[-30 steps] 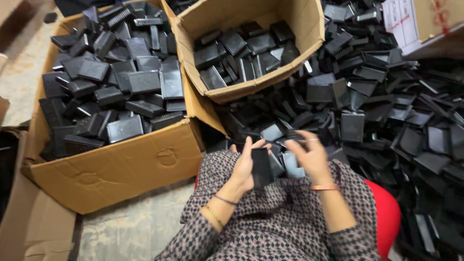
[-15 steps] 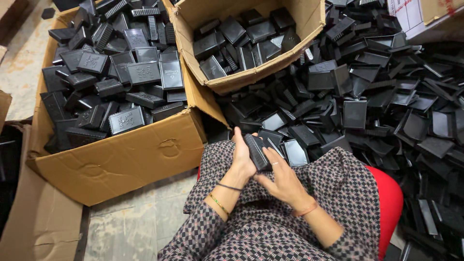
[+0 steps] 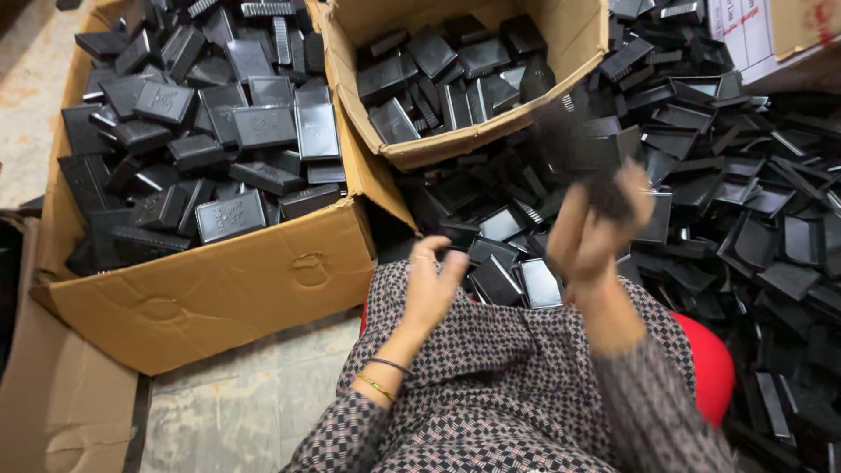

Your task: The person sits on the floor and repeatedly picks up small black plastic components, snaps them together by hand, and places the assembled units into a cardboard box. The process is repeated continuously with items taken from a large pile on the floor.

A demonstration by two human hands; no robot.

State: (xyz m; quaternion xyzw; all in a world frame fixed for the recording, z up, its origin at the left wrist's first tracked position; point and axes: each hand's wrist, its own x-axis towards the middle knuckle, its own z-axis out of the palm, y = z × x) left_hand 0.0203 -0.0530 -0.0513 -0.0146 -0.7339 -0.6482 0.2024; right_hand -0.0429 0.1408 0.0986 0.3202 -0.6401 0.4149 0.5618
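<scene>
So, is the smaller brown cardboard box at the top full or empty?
Partly full: smaller brown cardboard box holds black plastic cases low down, inner walls bare above.

There is one view only, from a camera on the person's head. It looks steeply down, from near, over the lap (image 3: 491,394) to two cardboard boxes (image 3: 219,289) and the floor (image 3: 236,412) in front.

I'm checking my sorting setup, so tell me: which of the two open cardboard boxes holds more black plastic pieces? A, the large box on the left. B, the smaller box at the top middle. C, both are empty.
A: the large box on the left is heaped with black plastic pieces nearly to its rim, while the smaller box shows much bare inner wall above its pieces.
</scene>
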